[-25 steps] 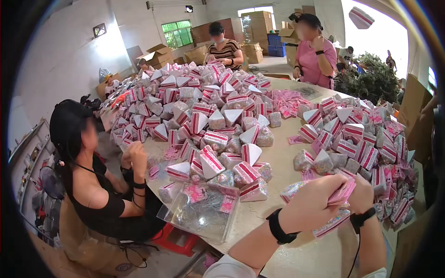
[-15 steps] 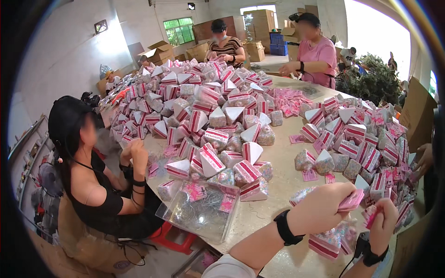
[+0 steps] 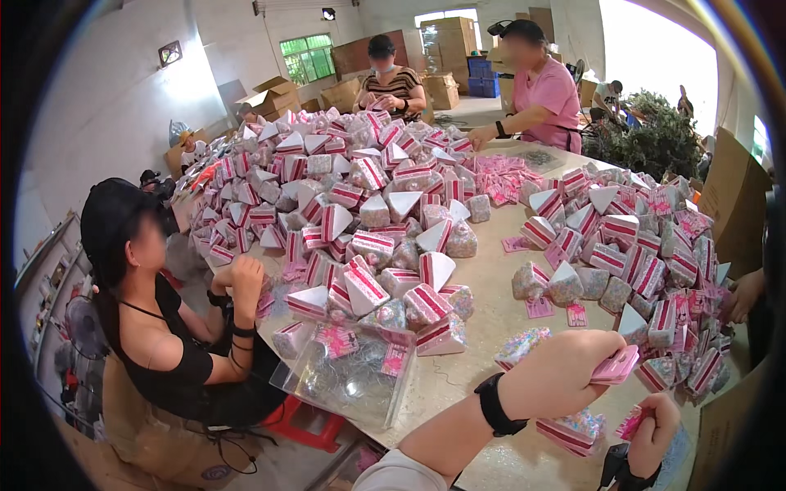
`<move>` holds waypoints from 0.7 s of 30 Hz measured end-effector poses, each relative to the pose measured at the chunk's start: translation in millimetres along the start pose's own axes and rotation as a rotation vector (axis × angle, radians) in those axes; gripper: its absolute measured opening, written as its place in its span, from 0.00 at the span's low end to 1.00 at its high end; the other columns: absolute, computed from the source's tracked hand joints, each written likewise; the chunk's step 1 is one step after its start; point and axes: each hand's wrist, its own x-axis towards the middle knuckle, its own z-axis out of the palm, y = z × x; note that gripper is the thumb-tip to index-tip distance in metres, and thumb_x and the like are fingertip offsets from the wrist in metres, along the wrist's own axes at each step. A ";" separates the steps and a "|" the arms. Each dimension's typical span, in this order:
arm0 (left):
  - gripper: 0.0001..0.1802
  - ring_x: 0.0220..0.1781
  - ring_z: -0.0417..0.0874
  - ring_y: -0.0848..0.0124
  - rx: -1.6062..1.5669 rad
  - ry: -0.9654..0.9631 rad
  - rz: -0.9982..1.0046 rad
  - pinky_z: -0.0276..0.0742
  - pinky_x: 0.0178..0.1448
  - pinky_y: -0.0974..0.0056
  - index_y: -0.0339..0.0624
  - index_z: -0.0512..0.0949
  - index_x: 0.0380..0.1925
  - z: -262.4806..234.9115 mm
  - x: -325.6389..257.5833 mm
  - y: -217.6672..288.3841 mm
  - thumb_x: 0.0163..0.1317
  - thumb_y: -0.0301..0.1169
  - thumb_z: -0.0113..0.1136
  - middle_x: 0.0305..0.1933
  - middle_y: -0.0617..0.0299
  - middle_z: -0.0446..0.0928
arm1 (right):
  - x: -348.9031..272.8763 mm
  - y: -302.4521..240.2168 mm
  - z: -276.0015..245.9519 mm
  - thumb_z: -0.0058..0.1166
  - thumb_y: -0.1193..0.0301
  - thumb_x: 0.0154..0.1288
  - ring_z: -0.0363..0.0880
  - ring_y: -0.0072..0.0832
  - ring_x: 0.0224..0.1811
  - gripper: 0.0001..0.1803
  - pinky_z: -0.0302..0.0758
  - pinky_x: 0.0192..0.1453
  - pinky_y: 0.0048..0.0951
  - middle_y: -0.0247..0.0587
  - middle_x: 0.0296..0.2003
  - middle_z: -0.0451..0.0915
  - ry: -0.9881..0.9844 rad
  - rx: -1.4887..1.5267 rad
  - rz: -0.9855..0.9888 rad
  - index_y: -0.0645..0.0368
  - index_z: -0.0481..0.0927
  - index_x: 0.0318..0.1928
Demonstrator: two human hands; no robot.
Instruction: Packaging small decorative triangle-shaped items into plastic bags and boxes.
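Above the near right part of the table, my left hand point(image 3: 565, 372) is closed around a small stack of pink cards point(image 3: 616, 366), which sticks out past its fingers. Lower and to the right, my right hand point(image 3: 657, 430) pinches a pink card point(image 3: 630, 423). The two hands are apart. Beneath my left wrist, a wedge-shaped toy cake slice point(image 3: 566, 438) with red and white stripes and a sprinkle-covered side lies on the table. Another sprinkle-covered slice point(image 3: 521, 345) shows just beyond my left hand, partly hidden by it. Black bands circle both wrists.
Toy cake slices form a large heap point(image 3: 352, 196) across the table point(image 3: 483, 385) and another heap point(image 3: 655, 262) at right. A clear tray point(image 3: 344, 380) holds thin strands and pink cards. Co-workers sit at left point(image 3: 164, 311) and stand at the far side. Loose pink cards point(image 3: 501, 176) lie beyond.
My right hand has moved down and slightly left, away from the stack in my left hand. Across the table, the co-worker in pink has stretched an arm toward the loose cards. The view has shifted slightly.
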 end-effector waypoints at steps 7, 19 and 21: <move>0.22 0.41 0.77 0.46 -0.030 -0.005 0.026 0.72 0.42 0.53 0.37 0.72 0.45 -1.0 -2.1 0.2 0.46 0.23 0.62 0.37 0.48 0.76 | 10.1 -16.5 1.5 0.34 0.83 0.48 0.65 0.27 0.35 0.11 0.63 0.39 0.24 0.41 0.33 0.68 0.172 0.027 -0.179 0.65 0.71 0.31; 0.24 0.34 0.74 0.45 -0.230 -0.197 0.019 0.69 0.38 0.52 0.36 0.71 0.35 54.8 4.7 -11.1 0.67 0.50 0.45 0.29 0.44 0.73 | 40.3 -76.4 -0.3 0.48 0.71 0.63 0.74 0.42 0.23 0.08 0.75 0.36 0.46 0.46 0.22 0.75 -0.168 -0.188 -0.910 0.62 0.76 0.29; 0.25 0.33 0.74 0.44 -0.362 -0.200 -0.003 0.68 0.38 0.52 0.36 0.70 0.35 59.0 4.7 -8.2 0.71 0.50 0.37 0.27 0.43 0.73 | 42.9 -61.0 6.7 0.47 0.75 0.47 0.65 0.39 0.21 0.04 0.64 0.32 0.40 0.41 0.18 0.65 -0.084 -0.219 -0.932 0.61 0.68 0.22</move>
